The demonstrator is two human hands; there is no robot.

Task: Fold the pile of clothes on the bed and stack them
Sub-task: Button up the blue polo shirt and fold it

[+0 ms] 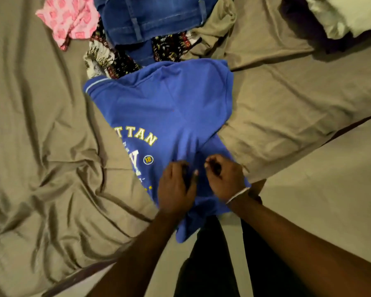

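On bed, blue shirt (165,108) lies lengthwise away from person, both hands (198,181) pinching its near hem.

Bed (41,129) has a rumpled tan sheet. Blue printed t-shirt (169,108) lies spread at near edge. Jeans (150,18), pink garment (69,20), patterned cloth (114,61) piled behind.

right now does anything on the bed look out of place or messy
The blue shirt lies askew, its lower end hanging off the bed edge where both hands pinch it. Behind it, jeans, a patterned garment and a pink one sit unfolded in a heap. The sheet is rumpled.
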